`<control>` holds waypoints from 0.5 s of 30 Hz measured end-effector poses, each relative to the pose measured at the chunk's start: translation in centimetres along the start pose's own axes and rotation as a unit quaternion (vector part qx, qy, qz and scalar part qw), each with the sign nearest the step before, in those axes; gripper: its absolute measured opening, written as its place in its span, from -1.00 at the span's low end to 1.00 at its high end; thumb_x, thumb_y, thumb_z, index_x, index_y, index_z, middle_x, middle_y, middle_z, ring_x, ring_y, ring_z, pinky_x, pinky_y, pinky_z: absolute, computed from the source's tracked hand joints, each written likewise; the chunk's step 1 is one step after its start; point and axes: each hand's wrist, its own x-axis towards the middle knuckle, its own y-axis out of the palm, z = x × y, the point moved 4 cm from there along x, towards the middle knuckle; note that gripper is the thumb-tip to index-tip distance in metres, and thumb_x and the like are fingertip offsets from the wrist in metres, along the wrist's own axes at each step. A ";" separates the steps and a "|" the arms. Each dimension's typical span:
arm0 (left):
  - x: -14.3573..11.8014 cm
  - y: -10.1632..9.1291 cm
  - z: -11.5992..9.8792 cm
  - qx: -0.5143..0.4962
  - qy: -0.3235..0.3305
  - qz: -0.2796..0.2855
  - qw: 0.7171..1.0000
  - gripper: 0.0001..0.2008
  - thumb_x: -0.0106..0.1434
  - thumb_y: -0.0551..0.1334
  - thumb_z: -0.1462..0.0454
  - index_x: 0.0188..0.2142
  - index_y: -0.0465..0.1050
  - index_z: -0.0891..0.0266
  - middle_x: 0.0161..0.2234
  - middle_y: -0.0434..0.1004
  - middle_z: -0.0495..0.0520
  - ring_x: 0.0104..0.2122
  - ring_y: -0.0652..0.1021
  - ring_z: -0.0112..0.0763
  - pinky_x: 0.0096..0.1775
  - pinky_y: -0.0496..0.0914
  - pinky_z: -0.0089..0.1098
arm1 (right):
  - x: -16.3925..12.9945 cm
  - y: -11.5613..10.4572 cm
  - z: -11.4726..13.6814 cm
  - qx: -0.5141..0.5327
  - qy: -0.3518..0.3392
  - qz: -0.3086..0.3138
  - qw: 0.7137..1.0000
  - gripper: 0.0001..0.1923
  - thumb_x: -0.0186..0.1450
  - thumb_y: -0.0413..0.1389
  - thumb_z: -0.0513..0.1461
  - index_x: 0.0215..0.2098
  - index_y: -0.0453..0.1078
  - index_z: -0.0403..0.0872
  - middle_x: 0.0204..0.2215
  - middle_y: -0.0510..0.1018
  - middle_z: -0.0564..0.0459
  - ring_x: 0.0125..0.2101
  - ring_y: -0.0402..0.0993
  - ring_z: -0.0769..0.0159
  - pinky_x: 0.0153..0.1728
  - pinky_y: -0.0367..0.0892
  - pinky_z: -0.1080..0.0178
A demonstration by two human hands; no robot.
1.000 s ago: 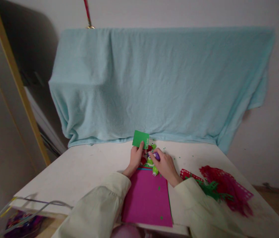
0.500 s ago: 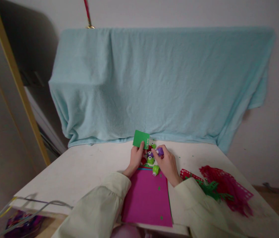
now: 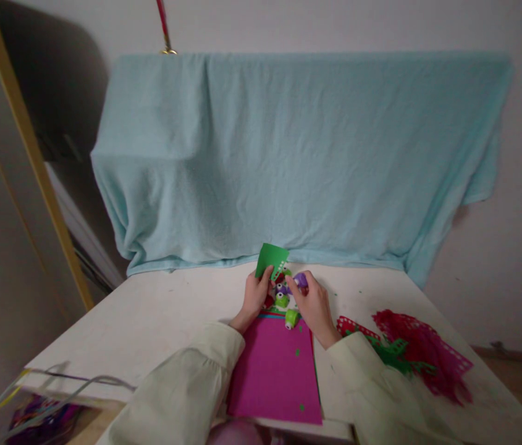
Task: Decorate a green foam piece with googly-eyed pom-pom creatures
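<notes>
A person in pale cream sleeves sits at a white table [image 3: 149,315]; both hands meet near its far middle, in front of a light blue cloth [image 3: 288,154] draped over something behind.

The left hand [image 3: 255,298] holds a small green card [image 3: 270,258], its fingers [image 3: 267,274] pinching the lower edge so the card stands up tilted above them; a row of small punched holes runs along the card's right edge.

The right hand [image 3: 314,306] grips a small purple punch [image 3: 300,280], fingers closed around it with the tip showing at the thumb side; the punch sits just beside the card's lower right corner, though whether it touches the card I cannot tell.

Between and below the hands lie more little punches, a green punch [image 3: 291,318] nearest the viewer, others clustered close together.

A magenta sheet [image 3: 274,371] lies flat on the table under the wrists; red and green punched scraps [image 3: 409,355] are heaped to the right, well apart from the hands.
</notes>
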 end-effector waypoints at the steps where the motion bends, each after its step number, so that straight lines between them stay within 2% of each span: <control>1: -0.1 0.0 -0.2 -0.009 0.008 0.004 1.000 -0.49 0.19 0.10 -0.13 -0.59 0.29 0.26 -0.74 0.26 -0.08 -0.73 0.28 -0.53 -0.62 0.15 -0.51 | 0.0 0.0 0.0 -0.001 0.000 0.000 1.000 -0.65 0.33 -0.04 0.06 -0.35 0.28 -0.03 -0.50 0.47 0.05 -0.47 0.41 0.29 -0.43 0.21 0.34; 9: -0.3 0.3 -0.9 -0.033 0.016 0.014 0.999 -0.55 0.18 0.15 -0.10 -0.52 0.26 0.24 -0.74 0.21 -0.14 -0.73 0.27 -0.55 -0.63 0.15 -0.52 | 0.0 0.1 -0.1 0.002 -0.001 0.000 1.000 -0.66 0.33 -0.02 0.06 -0.38 0.27 -0.02 -0.50 0.46 0.06 -0.48 0.38 0.29 -0.43 0.21 0.33; 15: -0.4 0.2 -1.0 0.016 0.011 0.015 1.000 -0.52 0.12 0.19 -0.11 -0.55 0.32 0.27 -0.72 0.28 -0.10 -0.71 0.28 -0.55 -0.62 0.13 -0.53 | 0.0 -0.1 0.4 0.003 -0.027 -0.003 1.000 -0.65 0.33 -0.02 0.05 -0.41 0.27 -0.03 -0.45 0.45 0.03 -0.40 0.38 0.27 -0.36 0.23 0.31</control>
